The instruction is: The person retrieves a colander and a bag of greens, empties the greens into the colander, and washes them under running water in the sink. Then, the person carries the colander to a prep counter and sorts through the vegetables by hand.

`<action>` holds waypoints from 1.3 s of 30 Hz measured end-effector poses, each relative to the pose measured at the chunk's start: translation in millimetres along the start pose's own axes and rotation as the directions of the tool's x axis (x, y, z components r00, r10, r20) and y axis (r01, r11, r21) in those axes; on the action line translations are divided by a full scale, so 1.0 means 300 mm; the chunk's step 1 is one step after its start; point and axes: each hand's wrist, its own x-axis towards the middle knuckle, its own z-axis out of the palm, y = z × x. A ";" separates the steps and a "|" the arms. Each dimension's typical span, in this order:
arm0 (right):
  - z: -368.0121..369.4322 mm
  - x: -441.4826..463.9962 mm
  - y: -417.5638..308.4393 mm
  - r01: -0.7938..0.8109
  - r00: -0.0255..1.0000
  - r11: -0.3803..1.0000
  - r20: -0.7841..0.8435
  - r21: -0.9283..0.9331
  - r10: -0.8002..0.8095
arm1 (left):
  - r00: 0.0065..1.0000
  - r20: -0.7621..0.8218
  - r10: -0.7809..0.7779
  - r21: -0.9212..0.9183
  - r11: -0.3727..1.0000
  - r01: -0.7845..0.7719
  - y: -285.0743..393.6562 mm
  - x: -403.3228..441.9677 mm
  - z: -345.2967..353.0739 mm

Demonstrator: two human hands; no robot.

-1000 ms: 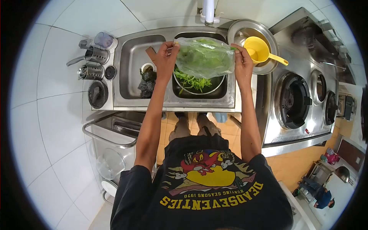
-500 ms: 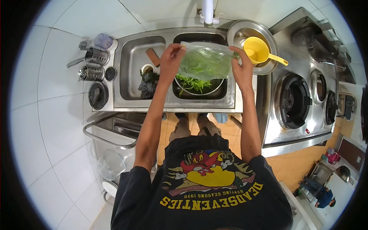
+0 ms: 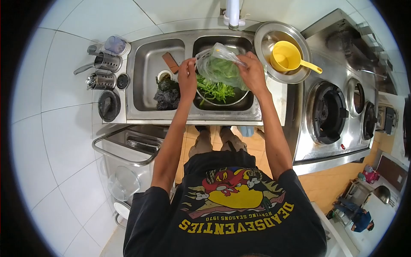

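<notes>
Over the right sink basin, my left hand (image 3: 187,78) and my right hand (image 3: 252,72) hold a clear plastic bag (image 3: 220,64) between them, each with its fingers closed on the plastic. Green leaves show through the bag. Below it, cut green stems (image 3: 217,91) lie in a round bowl (image 3: 237,102) whose upper part is hidden by the bag. Dark scrubbing mesh (image 3: 167,99) lies in the left basin (image 3: 143,81), close to my left hand.
A brown block (image 3: 170,62) lies in the left basin. Metal utensil holders (image 3: 104,81) stand at the left. A yellow ladle (image 3: 285,56) sits in a metal basin (image 3: 265,36), beside the stove (image 3: 327,112). Another person (image 3: 363,221) is at the far lower right.
My right hand has moved left and turned, bringing my hands closer together. The bag, stretched wide before, is now gathered and folded, with its upper edge bunched up.
</notes>
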 end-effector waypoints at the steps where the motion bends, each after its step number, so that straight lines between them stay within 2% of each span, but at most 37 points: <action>1: -0.007 0.002 -0.008 -0.033 0.999 0.998 0.013 0.047 0.032 | 0.999 -0.050 -0.010 0.100 0.995 0.015 -0.106 -0.015 -0.004; 2: -0.011 0.001 -0.017 -0.048 0.999 0.996 0.027 0.079 0.046 | 0.995 -0.101 -0.015 0.198 0.980 0.035 -0.177 -0.028 -0.007; 3: -0.014 0.004 -0.023 -0.064 0.997 0.992 0.041 0.111 0.059 | 0.972 -0.068 -0.224 0.033 0.974 0.226 -0.198 -0.041 0.005; 4: -0.017 0.003 -0.027 -0.081 0.996 0.986 0.058 0.142 0.073 | 0.909 -0.001 -0.416 -0.123 0.902 0.413 -0.211 -0.064 0.029; 5: -0.019 0.000 -0.030 -0.098 0.993 0.983 0.083 0.153 0.086 | 0.810 0.097 -0.578 -0.261 0.771 0.581 -0.222 -0.083 0.053; 8: -0.014 -0.007 -0.017 -0.127 0.987 0.972 0.119 0.196 0.105 | 0.695 0.279 -0.662 -0.592 0.452 0.668 -0.301 -0.114 0.112; 11: 0.001 -0.022 0.022 -0.132 0.989 0.967 0.100 0.219 0.112 | 0.689 0.324 -0.648 -0.542 0.470 0.697 -0.304 -0.128 0.143; 14: -0.018 -0.034 0.001 -0.168 0.979 0.976 0.137 0.140 0.149 | 0.745 0.368 -0.556 -0.419 0.617 0.667 -0.240 -0.131 0.151; 16: -0.031 -0.042 -0.003 -0.187 0.967 0.979 0.190 0.079 0.170 | 0.745 0.366 -0.557 -0.330 0.672 0.664 -0.213 -0.124 0.169; 17: -0.029 -0.043 0.004 -0.178 0.970 0.978 0.188 0.107 0.156 | 0.747 0.365 -0.555 -0.284 0.698 0.657 -0.197 -0.114 0.176; 20: -0.021 -0.056 0.025 -0.188 0.972 0.961 0.181 0.205 0.152 | 0.744 0.522 -0.417 -0.247 0.761 0.600 -0.198 -0.098 0.177; 22: -0.028 -0.066 0.023 -0.240 0.965 0.927 0.174 0.287 0.196 | 0.730 0.501 -0.465 -0.229 0.742 0.630 -0.263 -0.092 0.199; 25: -0.064 -0.051 0.007 -0.230 0.972 0.935 0.105 0.271 0.208 | 0.696 0.492 -0.523 -0.168 0.727 0.665 -0.325 -0.089 0.201; 26: -0.102 -0.047 -0.026 -0.265 0.963 0.941 0.116 0.208 0.245 | 0.683 0.492 -0.539 -0.141 0.725 0.674 -0.333 -0.088 0.198; 29: -0.122 -0.052 -0.023 -0.208 0.978 0.956 0.031 0.206 0.206 | 0.727 0.381 -0.571 -0.237 0.700 0.674 -0.335 -0.111 0.191; 30: -0.145 -0.052 -0.037 -0.279 0.959 0.947 0.098 0.162 0.266 | 0.707 0.391 -0.589 -0.218 0.688 0.693 -0.352 -0.096 0.190; 32: -0.148 -0.057 -0.069 -0.267 0.964 0.944 0.040 0.192 0.265 | 0.666 0.410 -0.623 -0.179 0.661 0.729 -0.387 -0.065 0.189; 35: -0.167 -0.054 -0.101 -0.247 0.967 0.943 -0.012 0.223 0.256 | 0.622 0.255 -0.741 -0.292 0.554 0.779 -0.347 -0.057 0.206; 39: -0.201 -0.064 -0.119 -0.243 0.966 0.949 -0.044 0.202 0.256 | 0.589 0.351 -0.728 -0.297 0.511 0.807 -0.394 -0.039 0.190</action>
